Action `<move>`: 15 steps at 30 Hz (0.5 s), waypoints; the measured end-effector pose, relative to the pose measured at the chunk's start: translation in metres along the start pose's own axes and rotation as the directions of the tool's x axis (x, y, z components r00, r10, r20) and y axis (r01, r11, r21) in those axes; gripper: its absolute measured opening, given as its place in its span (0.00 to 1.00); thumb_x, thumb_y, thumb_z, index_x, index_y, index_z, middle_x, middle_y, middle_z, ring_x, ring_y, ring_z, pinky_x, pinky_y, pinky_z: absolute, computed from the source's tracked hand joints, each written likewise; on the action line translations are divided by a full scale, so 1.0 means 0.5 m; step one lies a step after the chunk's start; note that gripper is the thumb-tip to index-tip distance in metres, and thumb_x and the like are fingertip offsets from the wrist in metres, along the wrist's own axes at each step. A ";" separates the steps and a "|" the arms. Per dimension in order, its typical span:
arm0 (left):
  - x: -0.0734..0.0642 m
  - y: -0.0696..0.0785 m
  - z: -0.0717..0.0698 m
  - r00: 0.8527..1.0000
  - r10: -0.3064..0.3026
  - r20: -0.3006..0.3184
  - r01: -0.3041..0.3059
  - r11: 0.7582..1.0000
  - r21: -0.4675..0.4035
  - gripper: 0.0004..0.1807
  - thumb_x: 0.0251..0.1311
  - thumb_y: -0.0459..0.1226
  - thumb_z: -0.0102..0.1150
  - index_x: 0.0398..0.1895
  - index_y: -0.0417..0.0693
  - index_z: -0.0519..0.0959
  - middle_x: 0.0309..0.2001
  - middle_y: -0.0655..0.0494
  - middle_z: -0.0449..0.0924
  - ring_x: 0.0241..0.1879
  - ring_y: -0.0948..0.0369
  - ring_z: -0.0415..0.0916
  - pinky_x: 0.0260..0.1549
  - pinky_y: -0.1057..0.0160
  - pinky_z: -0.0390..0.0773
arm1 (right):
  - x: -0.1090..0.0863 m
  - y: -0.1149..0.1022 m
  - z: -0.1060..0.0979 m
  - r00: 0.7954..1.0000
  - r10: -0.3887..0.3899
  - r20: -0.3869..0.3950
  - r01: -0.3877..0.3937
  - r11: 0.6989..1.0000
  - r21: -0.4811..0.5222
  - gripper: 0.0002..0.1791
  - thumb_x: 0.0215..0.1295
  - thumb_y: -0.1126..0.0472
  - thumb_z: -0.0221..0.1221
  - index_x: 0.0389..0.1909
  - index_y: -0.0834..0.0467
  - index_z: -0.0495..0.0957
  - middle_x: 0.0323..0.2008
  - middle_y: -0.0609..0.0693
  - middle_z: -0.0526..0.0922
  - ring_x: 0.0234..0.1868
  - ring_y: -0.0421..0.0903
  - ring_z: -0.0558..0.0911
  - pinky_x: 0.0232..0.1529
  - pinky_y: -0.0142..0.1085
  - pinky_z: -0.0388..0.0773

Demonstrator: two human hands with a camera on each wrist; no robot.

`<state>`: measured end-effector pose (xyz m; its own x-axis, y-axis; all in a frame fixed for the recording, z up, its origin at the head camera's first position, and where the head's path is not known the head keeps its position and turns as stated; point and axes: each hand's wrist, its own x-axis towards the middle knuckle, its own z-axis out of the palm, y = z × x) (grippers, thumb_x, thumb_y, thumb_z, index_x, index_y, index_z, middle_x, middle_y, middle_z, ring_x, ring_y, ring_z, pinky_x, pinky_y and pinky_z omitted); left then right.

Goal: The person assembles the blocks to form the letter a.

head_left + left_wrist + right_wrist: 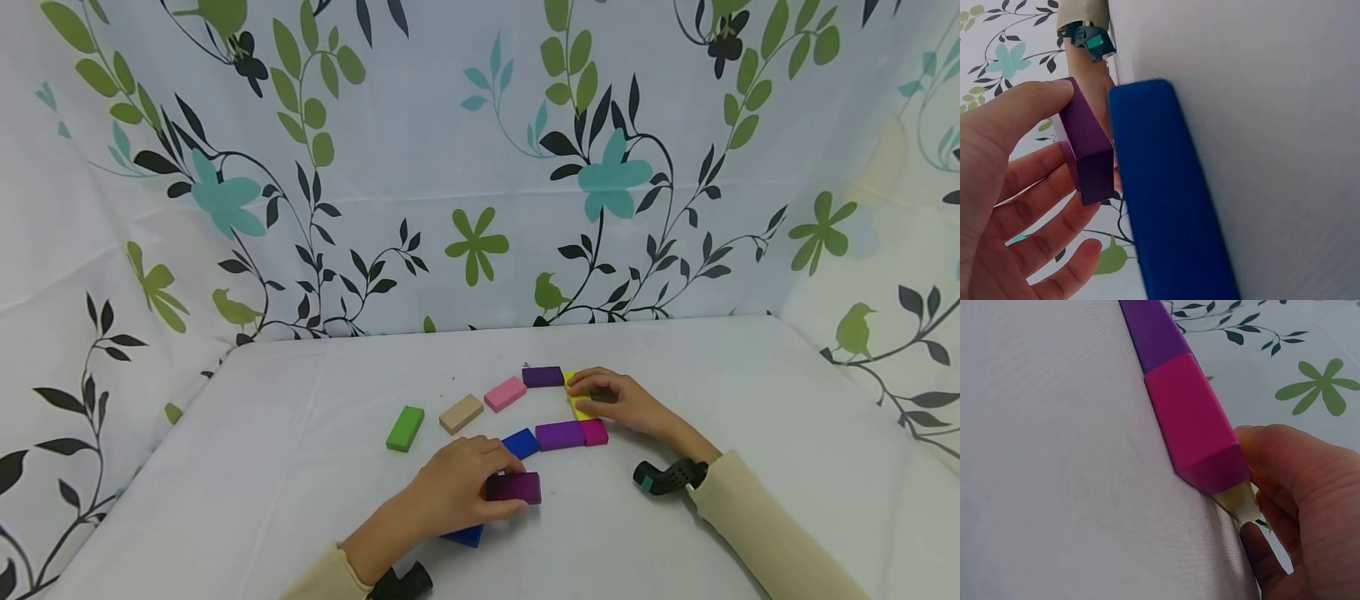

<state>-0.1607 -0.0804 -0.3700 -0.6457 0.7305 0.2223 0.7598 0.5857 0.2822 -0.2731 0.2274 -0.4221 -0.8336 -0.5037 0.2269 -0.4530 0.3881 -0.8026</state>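
Observation:
My left hand (453,487) pinches a dark purple block (513,488) between thumb and fingers; in the left wrist view the same purple block (1082,125) shows its long side. An orange sliver peeks out beside it, mostly hidden by the fingers. Under that hand lies a blue block (467,536), large and close in the left wrist view. With bent fingers and thumb, my right hand (618,400) grips a yellow block (582,410) at the row's right end. A magenta block (1194,419) adjoins the yellow one, with a purple block (1154,331) end to end beyond it.
Farther back, a dark purple block (542,377), a pink block (505,393), a tan block (461,413) and a green block (405,428) form a loose arc. Another blue block (521,443) touches the front row. Behind the white-covered table (315,483) hangs a leaf-patterned curtain (420,167).

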 end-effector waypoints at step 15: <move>0.000 0.008 0.013 0.991 -0.056 0.124 0.057 0.998 -0.005 0.18 0.59 0.50 0.65 0.48 0.53 0.80 0.36 0.64 0.79 0.34 0.72 0.69 0.35 0.73 0.73 | -0.002 -0.002 0.000 1.000 0.001 -0.003 -0.001 1.000 -0.005 0.14 0.66 0.61 0.62 0.51 0.58 0.81 0.59 0.57 0.75 0.64 0.59 0.70 0.57 0.25 0.69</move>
<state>-0.1571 -0.0757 -0.3748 -0.6726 0.7347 0.0887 0.7217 0.6246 0.2985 -0.2721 0.2275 -0.4217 -0.8350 -0.5007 0.2283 -0.4538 0.3919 -0.8003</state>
